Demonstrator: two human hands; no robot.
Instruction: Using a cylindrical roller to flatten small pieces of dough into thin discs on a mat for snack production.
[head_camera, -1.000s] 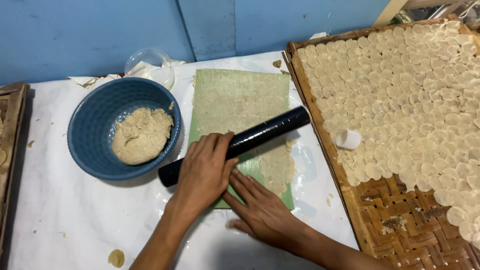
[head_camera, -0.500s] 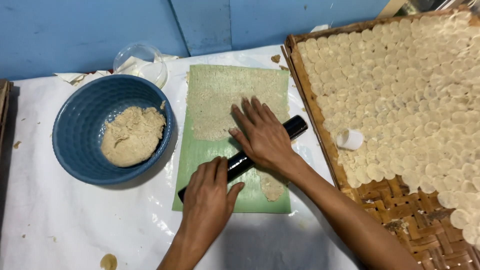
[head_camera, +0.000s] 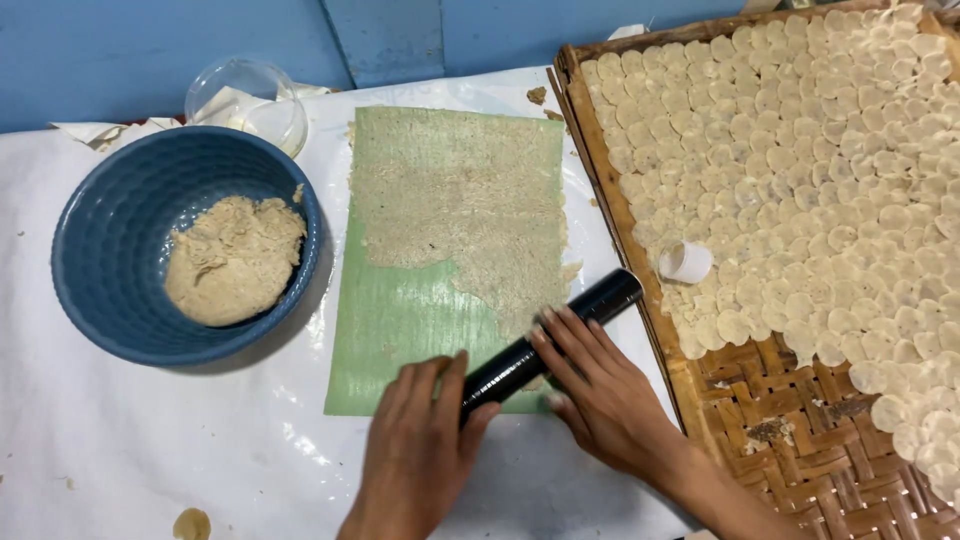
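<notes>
Both palms press flat, fingers apart, on the black rolling pin (head_camera: 548, 340): left hand (head_camera: 420, 450), right hand (head_camera: 600, 395). It has rolled back to the green sheet's (head_camera: 400, 320) near edge, leaving the dough (head_camera: 470, 210) spread thin.

— How do the hands sit?

— Both lie palm down near the worktop's near edge. The left hand (head_camera: 420, 440) is flat, its fingers together and pointing toward the far edge, thumb out to the right.

— And the right?

— The right hand (head_camera: 598, 392) comes in from the near right corner, forearm angled, fingers spread flat and pointing far-left. The two are just apart.
</notes>
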